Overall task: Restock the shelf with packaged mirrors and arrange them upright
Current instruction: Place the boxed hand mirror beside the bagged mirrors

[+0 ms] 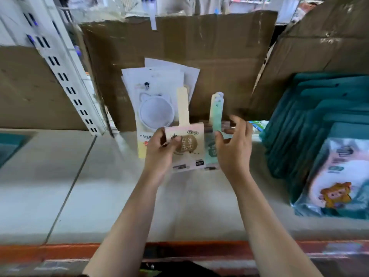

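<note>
A pink-and-cream packaged mirror (pixel 189 148) with a long cream handle stands upright on the pale shelf (pixel 79 186); my left hand (pixel 159 150) grips its left edge. Just right of it stands a mint-green packaged mirror (pixel 216 114), and my right hand (pixel 233 144) curls loosely around its lower part, thumb near the handle. Whether the fingers press it is unclear. Behind them several white packaged round mirrors (pixel 153 100) lean against a cardboard sheet (pixel 209 56).
A stack of teal packages (pixel 319 116) with a cartoon pack (pixel 335 176) in front fills the right side. A cardboard box flap (pixel 311 56) rises at the right. A white slotted upright (pixel 60 72) stands at the left. An orange shelf edge (pixel 60 250) runs along the front.
</note>
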`<action>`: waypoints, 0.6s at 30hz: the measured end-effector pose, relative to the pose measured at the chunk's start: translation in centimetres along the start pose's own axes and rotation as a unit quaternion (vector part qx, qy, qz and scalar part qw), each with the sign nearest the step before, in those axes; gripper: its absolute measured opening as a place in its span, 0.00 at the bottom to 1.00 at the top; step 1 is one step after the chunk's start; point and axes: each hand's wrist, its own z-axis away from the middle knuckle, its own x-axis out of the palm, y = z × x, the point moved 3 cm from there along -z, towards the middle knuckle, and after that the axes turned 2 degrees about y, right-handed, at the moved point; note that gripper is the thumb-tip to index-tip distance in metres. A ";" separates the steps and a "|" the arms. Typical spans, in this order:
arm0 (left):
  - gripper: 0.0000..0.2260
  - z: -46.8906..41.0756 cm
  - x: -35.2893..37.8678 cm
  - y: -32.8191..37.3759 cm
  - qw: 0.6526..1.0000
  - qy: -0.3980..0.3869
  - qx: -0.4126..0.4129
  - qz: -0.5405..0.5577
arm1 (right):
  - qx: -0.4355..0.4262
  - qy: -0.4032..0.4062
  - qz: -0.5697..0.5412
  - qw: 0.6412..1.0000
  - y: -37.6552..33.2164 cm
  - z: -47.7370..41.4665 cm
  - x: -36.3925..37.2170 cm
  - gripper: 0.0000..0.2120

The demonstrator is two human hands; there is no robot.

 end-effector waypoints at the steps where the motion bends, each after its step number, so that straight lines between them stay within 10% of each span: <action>1: 0.05 0.4 1.7 -0.2 1.000 0.015 0.007 -0.017 | 0.014 0.000 0.002 1.000 1.0 -0.1 -0.9 0.22; 18: 0.24 2.8 12.5 -4.1 0.958 0.110 0.073 -0.254 | 0.046 -0.099 0.019 0.994 10.1 -0.8 -5.1 0.24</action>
